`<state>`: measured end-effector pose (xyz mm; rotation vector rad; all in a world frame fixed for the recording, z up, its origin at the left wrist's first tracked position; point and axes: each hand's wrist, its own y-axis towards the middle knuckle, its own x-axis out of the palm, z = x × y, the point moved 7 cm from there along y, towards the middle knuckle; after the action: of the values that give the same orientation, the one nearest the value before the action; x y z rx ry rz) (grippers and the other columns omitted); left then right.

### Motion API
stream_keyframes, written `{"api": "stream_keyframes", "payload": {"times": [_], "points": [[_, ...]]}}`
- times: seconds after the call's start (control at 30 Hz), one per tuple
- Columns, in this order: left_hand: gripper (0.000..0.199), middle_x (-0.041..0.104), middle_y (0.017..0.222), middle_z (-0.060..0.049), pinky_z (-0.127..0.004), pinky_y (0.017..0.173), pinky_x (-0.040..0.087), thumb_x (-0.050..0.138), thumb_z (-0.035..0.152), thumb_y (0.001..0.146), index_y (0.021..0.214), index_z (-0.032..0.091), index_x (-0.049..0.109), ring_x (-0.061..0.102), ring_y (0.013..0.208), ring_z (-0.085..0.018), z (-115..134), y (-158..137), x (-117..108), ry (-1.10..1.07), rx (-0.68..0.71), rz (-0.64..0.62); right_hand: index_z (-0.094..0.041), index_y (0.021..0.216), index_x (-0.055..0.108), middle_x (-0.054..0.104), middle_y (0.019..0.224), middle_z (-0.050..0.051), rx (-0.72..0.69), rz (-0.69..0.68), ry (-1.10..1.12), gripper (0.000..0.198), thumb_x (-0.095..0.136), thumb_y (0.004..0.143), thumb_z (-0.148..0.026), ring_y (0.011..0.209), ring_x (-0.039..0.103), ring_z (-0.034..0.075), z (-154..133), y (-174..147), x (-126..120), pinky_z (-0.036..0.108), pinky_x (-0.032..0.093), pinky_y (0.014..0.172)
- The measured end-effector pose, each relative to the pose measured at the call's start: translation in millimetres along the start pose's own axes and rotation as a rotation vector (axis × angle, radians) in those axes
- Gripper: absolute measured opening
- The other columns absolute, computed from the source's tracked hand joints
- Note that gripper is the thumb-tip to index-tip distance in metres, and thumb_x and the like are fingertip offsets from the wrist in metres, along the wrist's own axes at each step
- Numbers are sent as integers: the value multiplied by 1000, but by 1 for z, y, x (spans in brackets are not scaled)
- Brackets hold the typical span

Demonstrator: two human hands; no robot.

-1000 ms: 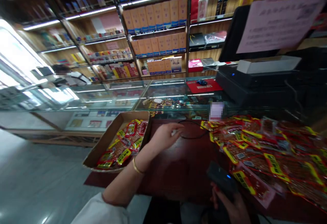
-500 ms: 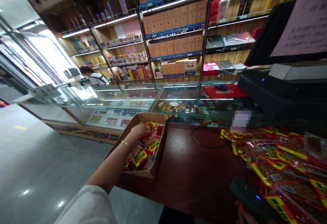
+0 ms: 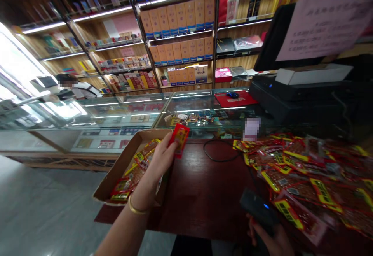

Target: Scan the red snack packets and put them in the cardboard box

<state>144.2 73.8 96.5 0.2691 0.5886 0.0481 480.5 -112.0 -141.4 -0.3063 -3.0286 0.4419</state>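
Note:
My left hand, a gold bangle on its wrist, is closed on a red snack packet. It holds the packet above the right rim of a cardboard box. Inside the box lie more red and yellow snack packets, partly covered by my arm. At the lower right my right hand grips a black barcode scanner with a blue light lit on it. Beside the scanner, a wide heap of red and yellow snack packets spreads over the dark wooden counter.
A black cable loops on the counter. Behind stand a glass display case, a red mat with a mouse, and a monitor with a paper sheet. Shelves of boxed goods line the wall. Another person is at the far left.
My left hand has come up out of the box and moved right with a red snack packet. The view has shifted right. The scanner stays in my right hand.

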Motion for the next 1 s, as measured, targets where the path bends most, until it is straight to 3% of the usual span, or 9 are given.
{"api": "stream_keyframes", "payload": {"times": [0.1, 0.2, 0.27, 0.33, 0.5, 0.73, 1.0], "points": [[35, 76, 109, -5, -31, 88, 53, 59, 35, 88, 117, 19, 70, 68, 99, -23, 4, -14, 91, -472, -52, -139, -14, 79, 80, 69, 58, 6, -57, 15, -14, 60, 76, 72, -73, 48, 62, 19, -12, -2, 9, 31, 53, 54], [44, 76, 106, -7, -35, 90, 54, 76, 39, 76, 114, 19, 70, 69, 96, -24, -18, -19, 175, -834, -202, -231, -15, 75, 77, 67, 55, 4, -78, 46, -52, 56, 75, 75, -71, 48, 62, 20, -25, -5, 17, 30, 50, 52], [50, 76, 103, -6, -35, 88, 56, 82, 38, 71, 115, 20, 68, 71, 91, -23, -38, -22, 212, -961, -306, -247, -16, 73, 75, 65, 54, 3, -81, 106, -85, 55, 73, 77, -71, 48, 62, 19, -32, -8, 19, 29, 48, 50], [54, 76, 102, -5, -35, 86, 57, 84, 37, 71, 119, 21, 67, 72, 86, -21, -58, -27, 231, -1006, -386, -250, -17, 72, 74, 65, 54, 3, -82, 161, -115, 56, 71, 78, -72, 48, 62, 20, -37, -12, 21, 29, 47, 50], [57, 78, 97, -3, -33, 78, 60, 82, 28, 70, 124, 23, 66, 74, 77, -19, -86, -37, 237, -1040, -535, -243, -19, 69, 71, 67, 55, 4, -92, 233, -207, 58, 66, 82, -75, 50, 64, 20, -48, -21, 24, 30, 48, 54], [57, 79, 102, -8, -38, 82, 61, 84, 31, 69, 123, 19, 67, 75, 87, -25, -76, -36, 229, -1028, -525, -243, -24, 62, 67, 68, 53, 4, -164, 248, -425, 56, 62, 86, -74, 55, 67, 24, -64, -27, 18, 32, 49, 60], [57, 79, 103, -10, -42, 87, 61, 86, 33, 69, 121, 18, 69, 75, 92, -27, -69, -37, 225, -1061, -523, -235, -25, 62, 67, 68, 53, 4, -176, 250, -492, 56, 60, 86, -75, 55, 68, 25, -66, -30, 13, 33, 50, 61]]}}
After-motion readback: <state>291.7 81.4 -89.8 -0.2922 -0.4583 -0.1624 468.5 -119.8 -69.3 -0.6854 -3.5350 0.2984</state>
